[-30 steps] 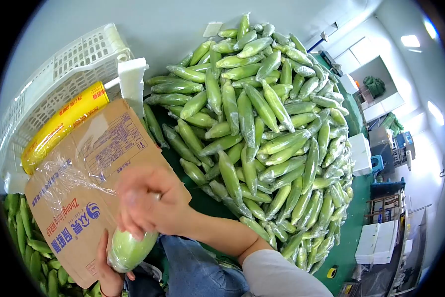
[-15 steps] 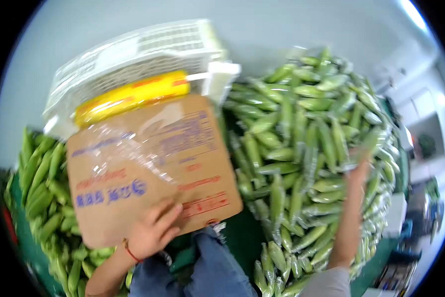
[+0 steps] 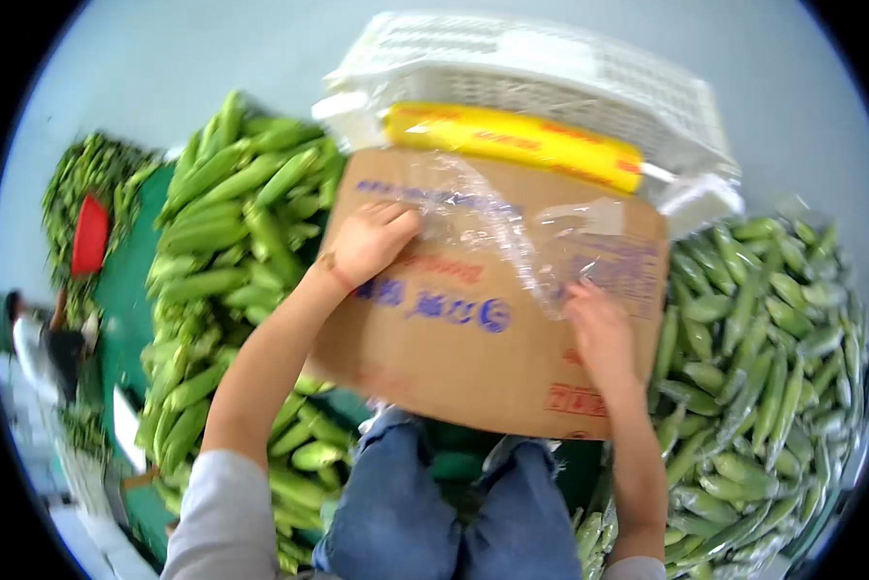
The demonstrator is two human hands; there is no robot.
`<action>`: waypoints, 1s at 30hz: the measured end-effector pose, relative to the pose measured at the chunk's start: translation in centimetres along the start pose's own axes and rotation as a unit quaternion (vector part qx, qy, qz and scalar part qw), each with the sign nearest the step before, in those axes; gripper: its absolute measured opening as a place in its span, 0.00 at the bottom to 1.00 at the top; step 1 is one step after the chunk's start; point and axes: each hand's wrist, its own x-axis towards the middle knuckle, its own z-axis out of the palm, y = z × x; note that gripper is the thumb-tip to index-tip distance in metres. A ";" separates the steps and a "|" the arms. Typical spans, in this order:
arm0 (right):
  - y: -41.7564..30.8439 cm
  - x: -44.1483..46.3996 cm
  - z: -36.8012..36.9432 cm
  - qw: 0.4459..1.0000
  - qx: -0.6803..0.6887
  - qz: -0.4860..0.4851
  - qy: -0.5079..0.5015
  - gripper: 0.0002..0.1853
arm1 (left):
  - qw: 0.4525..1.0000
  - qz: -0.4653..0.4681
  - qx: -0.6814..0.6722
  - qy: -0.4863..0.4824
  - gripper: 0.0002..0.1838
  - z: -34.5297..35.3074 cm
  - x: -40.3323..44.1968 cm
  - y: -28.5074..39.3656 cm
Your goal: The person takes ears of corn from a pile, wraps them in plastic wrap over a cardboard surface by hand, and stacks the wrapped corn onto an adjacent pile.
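A flat cardboard box (image 3: 434, 358) with blue and red print lies in front of my knees. Clear plastic film (image 3: 492, 217) trails over its top, creased and shiny, from a yellow film roll (image 3: 512, 135) at the far edge. My left hand (image 3: 378, 242) rests on the box's left part, fingers drawn together at the film's left edge. With bent fingers, my right hand (image 3: 599, 324) pinches the film's near right end. Husked-leaf green corn ears (image 3: 221, 232) are heaped to the left; film-wrapped corn ears (image 3: 753, 358) are piled to the right.
Behind the roll stands a white plastic crate (image 3: 560, 58). On the green floor covering (image 3: 125, 319) at far left are a red container (image 3: 90, 235), more greenery (image 3: 86, 174) and another person (image 3: 47, 348), seated low.
My right hand has come from the wrapped corn pile to the film on the box. My left hand has moved up from the box's near edge to the film. The view has swung left.
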 end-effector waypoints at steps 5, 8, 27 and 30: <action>-1.5 -8.0 -3.2 0.948 0.146 0.262 0.101 0.04 | 0.999 0.035 -0.018 0.002 0.11 -7.5 -9.3 1.9; -5.0 -12.2 -4.2 0.966 0.141 0.213 -0.031 0.01 | 0.997 0.008 -0.072 -0.029 0.06 -8.6 -17.4 6.3; -9.9 -12.0 -3.8 0.963 -0.010 0.240 -0.124 0.03 | 0.868 -0.480 -0.113 0.055 0.37 -13.1 -23.4 10.5; -10.7 -11.8 -4.0 0.956 -0.038 0.255 -0.141 0.03 | 0.994 -0.109 -0.015 -0.018 0.32 -12.2 -9.9 13.8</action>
